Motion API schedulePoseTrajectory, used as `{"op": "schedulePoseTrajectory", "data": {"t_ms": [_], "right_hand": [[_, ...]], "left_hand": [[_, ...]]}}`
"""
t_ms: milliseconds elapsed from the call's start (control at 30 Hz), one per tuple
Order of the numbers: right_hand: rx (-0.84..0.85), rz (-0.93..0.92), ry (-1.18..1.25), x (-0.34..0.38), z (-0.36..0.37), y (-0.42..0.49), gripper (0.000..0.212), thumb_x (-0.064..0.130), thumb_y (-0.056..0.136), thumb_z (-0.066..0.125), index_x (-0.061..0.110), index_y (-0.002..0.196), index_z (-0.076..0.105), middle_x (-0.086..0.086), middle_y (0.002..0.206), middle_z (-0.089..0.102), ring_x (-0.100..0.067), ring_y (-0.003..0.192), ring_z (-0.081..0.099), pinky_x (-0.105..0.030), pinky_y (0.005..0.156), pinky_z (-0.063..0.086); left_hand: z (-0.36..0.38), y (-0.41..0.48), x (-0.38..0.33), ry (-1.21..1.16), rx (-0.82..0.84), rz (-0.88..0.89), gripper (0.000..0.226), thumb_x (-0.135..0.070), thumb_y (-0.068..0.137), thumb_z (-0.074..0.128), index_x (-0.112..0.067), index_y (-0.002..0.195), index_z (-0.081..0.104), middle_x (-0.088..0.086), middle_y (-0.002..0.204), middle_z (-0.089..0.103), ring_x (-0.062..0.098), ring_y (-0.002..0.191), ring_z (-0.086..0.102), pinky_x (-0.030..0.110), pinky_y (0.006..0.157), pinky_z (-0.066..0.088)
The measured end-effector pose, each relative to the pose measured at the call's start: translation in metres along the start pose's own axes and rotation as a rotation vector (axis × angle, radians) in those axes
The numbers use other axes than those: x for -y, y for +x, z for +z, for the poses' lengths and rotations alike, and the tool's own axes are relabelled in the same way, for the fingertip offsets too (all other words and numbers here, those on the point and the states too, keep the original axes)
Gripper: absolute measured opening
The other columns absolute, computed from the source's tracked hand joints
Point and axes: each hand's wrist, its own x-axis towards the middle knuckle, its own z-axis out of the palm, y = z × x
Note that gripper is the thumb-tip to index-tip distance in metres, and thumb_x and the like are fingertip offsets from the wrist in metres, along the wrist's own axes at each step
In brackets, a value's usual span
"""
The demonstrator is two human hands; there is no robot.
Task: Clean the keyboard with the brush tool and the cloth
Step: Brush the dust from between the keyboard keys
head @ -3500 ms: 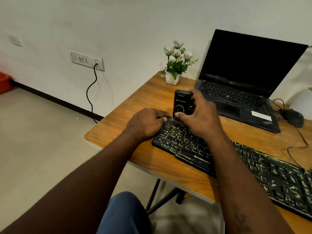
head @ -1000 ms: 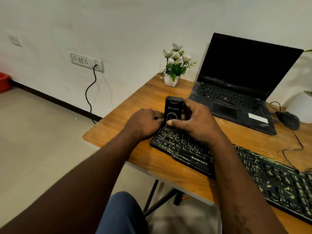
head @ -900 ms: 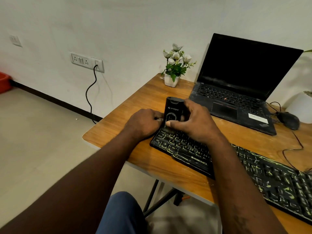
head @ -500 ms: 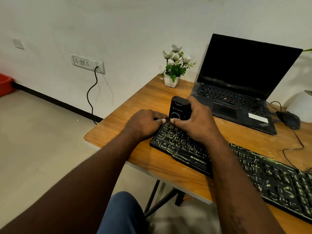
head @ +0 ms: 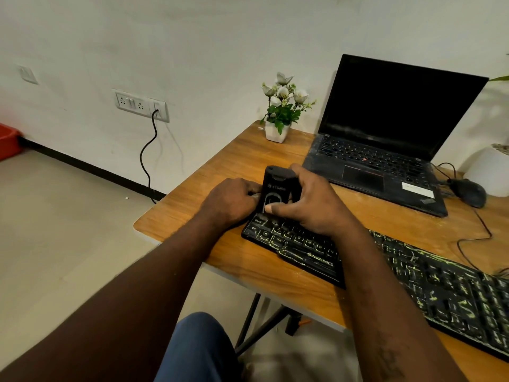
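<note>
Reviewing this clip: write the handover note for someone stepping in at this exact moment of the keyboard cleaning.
Right hand: grips the black brush tool, upright on the far left corner of the keyboard.
Left hand: curled against the keyboard's left end, beside the tool; what it holds, if anything, is hidden.
Things: the keyboard lies on the wooden table, in front of the laptop. The cloth is not in view.
Done: nothing visibly finished; yellow-green smears cover keys along the whole length.
Left: brush across all the keys, then find the cloth and wipe.
</note>
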Motion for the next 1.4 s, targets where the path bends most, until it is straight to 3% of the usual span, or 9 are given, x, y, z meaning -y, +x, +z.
{"op": "schedulePoseTrajectory", "data": {"t_ms": [133,267,467,600,733,900,1033,1200,1400], "right_hand": [[-0.22,0.016,-0.183,0.0,0.001,0.004,0.053,0.023,0.075,0.09,0.024,0.115,0.055,0.009,0.108,0.067,-0.009,0.097,0.068,-0.026,0.076,0.061],[-0.039,-0.004,0.011,0.001,-0.003,-0.002,0.052,0.02,0.074,0.091,0.023,0.114,0.058,0.005,0.103,0.072,-0.01,0.092,0.073,-0.026,0.072,0.062],[-0.254,0.0,-0.242,0.001,-0.003,0.001,0.052,0.025,0.076,0.09,0.025,0.114,0.054,0.01,0.106,0.065,-0.008,0.092,0.066,-0.016,0.067,0.053],[-0.003,-0.02,-0.043,-0.001,-0.004,-0.01,0.051,0.023,0.075,0.091,0.023,0.113,0.058,0.005,0.105,0.071,-0.009,0.092,0.072,-0.03,0.074,0.063],[-0.303,0.011,-0.368,-0.004,-0.006,-0.008,0.054,0.028,0.077,0.089,0.024,0.119,0.055,0.005,0.113,0.067,-0.013,0.098,0.066,-0.025,0.075,0.056],[-0.059,-0.026,-0.055,-0.004,-0.002,-0.016,0.057,0.026,0.075,0.091,0.022,0.122,0.058,0.01,0.108,0.07,-0.005,0.095,0.07,-0.022,0.074,0.059],[-0.296,0.001,-0.314,-0.004,0.005,-0.009,0.054,0.032,0.076,0.089,0.026,0.117,0.054,0.006,0.109,0.068,-0.012,0.095,0.067,-0.03,0.076,0.061],[0.017,-0.049,-0.033,0.002,0.008,-0.017,0.051,0.024,0.076,0.09,0.023,0.116,0.059,0.006,0.105,0.072,-0.007,0.095,0.072,-0.027,0.074,0.061],[-0.231,-0.025,-0.172,0.001,0.008,-0.011,0.051,0.028,0.076,0.089,0.024,0.113,0.056,0.007,0.104,0.07,-0.01,0.091,0.07,-0.034,0.075,0.063]], "left_hand": [[0.001,0.0,-0.001,0.018,-0.01,0.002,0.025,-0.042,0.099,0.059,-0.04,0.117,0.076,-0.009,0.114,0.077,0.011,0.097,0.069,0.04,0.09,0.057],[0.0,0.0,-0.001,0.024,0.003,0.005,0.031,-0.039,0.097,0.057,-0.06,0.08,0.071,-0.013,0.09,0.074,0.012,0.084,0.068,0.042,0.082,0.059],[0.002,0.0,-0.001,0.033,-0.001,0.015,0.028,-0.043,0.1,0.056,-0.039,0.12,0.075,-0.009,0.116,0.077,0.011,0.099,0.067,0.035,0.086,0.054],[0.002,0.001,0.001,0.034,-0.01,0.04,0.032,-0.038,0.099,0.058,-0.058,0.077,0.071,-0.003,0.102,0.078,0.008,0.079,0.063,0.031,0.07,0.047],[0.002,0.001,0.002,0.038,-0.016,0.033,0.028,-0.041,0.099,0.056,-0.04,0.119,0.076,-0.009,0.118,0.076,0.011,0.102,0.068,0.036,0.09,0.054],[0.002,0.001,0.002,0.059,-0.006,0.034,0.025,-0.041,0.1,0.057,-0.035,0.113,0.077,-0.005,0.108,0.078,0.011,0.086,0.065,0.028,0.07,0.046],[0.003,-0.001,0.001,0.061,-0.01,0.015,0.031,-0.047,0.097,0.054,-0.041,0.119,0.075,-0.01,0.114,0.077,0.013,0.099,0.068,0.036,0.086,0.055],[-0.001,-0.001,-0.001,0.072,-0.007,0.012,0.032,-0.035,0.097,0.059,-0.042,0.066,0.062,-0.007,0.078,0.071,0.017,0.074,0.065,0.038,0.071,0.056],[0.0,-0.003,-0.002,0.045,-0.003,0.025,0.025,-0.042,0.097,0.055,-0.048,0.11,0.076,-0.008,0.105,0.078,0.015,0.091,0.069,0.036,0.081,0.056]]}}
